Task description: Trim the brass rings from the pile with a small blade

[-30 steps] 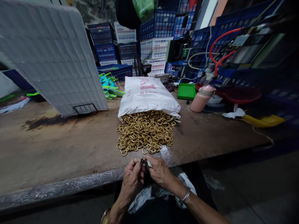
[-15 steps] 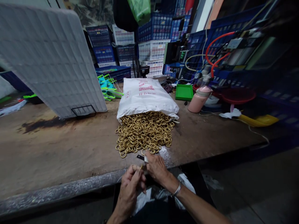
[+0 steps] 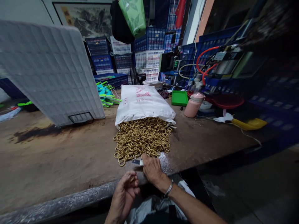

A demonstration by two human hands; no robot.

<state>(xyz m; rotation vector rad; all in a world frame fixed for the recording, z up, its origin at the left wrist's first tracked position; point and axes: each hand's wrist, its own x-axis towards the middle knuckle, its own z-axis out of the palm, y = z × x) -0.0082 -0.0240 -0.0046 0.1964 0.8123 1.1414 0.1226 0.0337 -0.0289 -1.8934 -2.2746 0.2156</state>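
Observation:
A heap of gold metal rings spills from the open mouth of a white sack lying on the worn wooden bench. My right hand rests on the bench at the near edge of the heap, fingers closed on a small dark tool whose tip points left. My left hand hovers lower, at the bench's front edge, fingers curled round a gold ring.
A grey ribbed panel leans at the left. Beyond the sack stand a green tray, a pink bottle, a yellow scoop, red hoses and stacked blue and white crates. A pale plastic bag lies in my lap.
My hands have parted: the right one reached forward to the heap's edge with the tool, the left one dropped back toward me with a ring. The camera tilted up slightly.

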